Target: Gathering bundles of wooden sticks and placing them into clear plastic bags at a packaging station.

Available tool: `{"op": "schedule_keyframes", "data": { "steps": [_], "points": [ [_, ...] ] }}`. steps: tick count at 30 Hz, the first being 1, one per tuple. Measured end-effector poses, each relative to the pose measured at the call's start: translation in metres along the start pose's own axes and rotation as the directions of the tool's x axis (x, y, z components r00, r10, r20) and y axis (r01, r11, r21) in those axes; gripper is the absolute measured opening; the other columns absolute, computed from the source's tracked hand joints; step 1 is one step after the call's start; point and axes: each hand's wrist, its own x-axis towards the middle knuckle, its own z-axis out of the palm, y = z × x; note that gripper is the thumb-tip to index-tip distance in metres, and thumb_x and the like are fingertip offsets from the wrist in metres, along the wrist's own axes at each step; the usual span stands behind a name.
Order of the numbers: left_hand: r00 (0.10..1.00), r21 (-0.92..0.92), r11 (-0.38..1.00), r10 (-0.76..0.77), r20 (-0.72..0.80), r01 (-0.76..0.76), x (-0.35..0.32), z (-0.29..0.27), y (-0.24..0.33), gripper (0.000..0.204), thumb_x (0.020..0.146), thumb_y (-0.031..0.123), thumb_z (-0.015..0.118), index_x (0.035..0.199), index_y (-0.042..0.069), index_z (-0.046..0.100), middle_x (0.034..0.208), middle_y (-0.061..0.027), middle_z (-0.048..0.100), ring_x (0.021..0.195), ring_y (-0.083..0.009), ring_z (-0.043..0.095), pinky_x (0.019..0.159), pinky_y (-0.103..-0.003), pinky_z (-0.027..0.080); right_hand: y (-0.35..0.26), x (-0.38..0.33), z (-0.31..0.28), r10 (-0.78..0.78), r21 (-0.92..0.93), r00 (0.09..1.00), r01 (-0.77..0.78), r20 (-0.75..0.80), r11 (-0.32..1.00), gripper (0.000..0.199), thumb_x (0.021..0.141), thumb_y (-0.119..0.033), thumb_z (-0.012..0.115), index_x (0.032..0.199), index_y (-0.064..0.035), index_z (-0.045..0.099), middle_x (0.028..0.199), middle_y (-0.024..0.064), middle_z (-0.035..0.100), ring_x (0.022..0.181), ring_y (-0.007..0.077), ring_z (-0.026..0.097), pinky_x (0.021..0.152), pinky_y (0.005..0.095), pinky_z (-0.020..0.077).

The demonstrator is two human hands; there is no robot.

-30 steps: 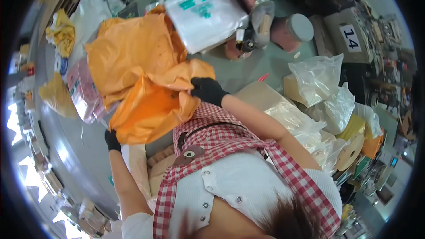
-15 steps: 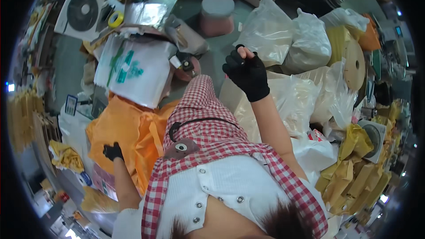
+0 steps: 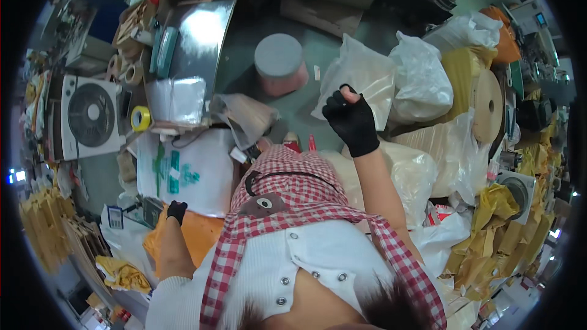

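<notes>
My right hand [image 3: 353, 119], in a black glove that leaves the thumb tip bare, is raised and curled into a fist. Nothing shows inside it, and clear plastic bags [image 3: 361, 67] lie beyond it. Lower on the left, my left hand [image 3: 177, 211], also in a black glove, has its fingers drawn in with nothing visible in them. It shows just above the orange bag [image 3: 199, 232] and by the lower edge of a white sack with green print [image 3: 183, 174]; whether it touches either I cannot tell. A red checked apron [image 3: 299, 195] covers my front.
A round grey-topped stool [image 3: 279, 55] stands ahead, left of the bags. Left of it is a shiny-topped table [image 3: 202, 36], with yellow tape [image 3: 140, 118] and a fan [image 3: 92, 113] nearby. A large spool [image 3: 489, 105] and yellow packages [image 3: 489, 244] line the right.
The view has shifted, so the stool, table and sack sit lower and less of the orange bag shows. My left hand is higher, its fingers more drawn in. My right hand stays a fist.
</notes>
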Motion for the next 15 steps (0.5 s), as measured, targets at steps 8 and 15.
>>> {"op": "schedule_keyframes", "data": {
  "steps": [8,15],
  "points": [
    [0.496,0.337,0.536,0.844,-0.204,-0.774,0.030,-0.023,0.311,0.024,0.080,0.026,0.063,0.088,0.005,0.055,0.081,-0.0151,0.061,0.070,-0.0340,0.061,0.065,-0.042,0.049,-0.061,0.033,-0.076,-0.103,-0.013,0.930,0.106,-0.352,0.994,0.015,0.088,-0.020,0.048,0.073,-0.0145,0.050,0.066,0.0006,0.049,0.070,0.0182,0.050,0.068,0.0336,0.0398],
    [0.675,0.104,0.675,0.737,-0.044,-0.730,0.005,0.019,0.407,0.046,0.082,0.038,0.060,0.115,0.008,0.048,0.097,-0.0170,0.066,0.092,-0.0387,0.062,0.078,-0.046,0.051,-0.124,0.177,-0.096,0.061,-0.130,0.918,-0.120,-0.392,0.984,0.014,0.087,-0.012,0.058,0.074,-0.0129,0.053,0.069,0.0030,0.058,0.065,0.0180,0.054,0.060,0.0328,0.0430]
  ]
}}
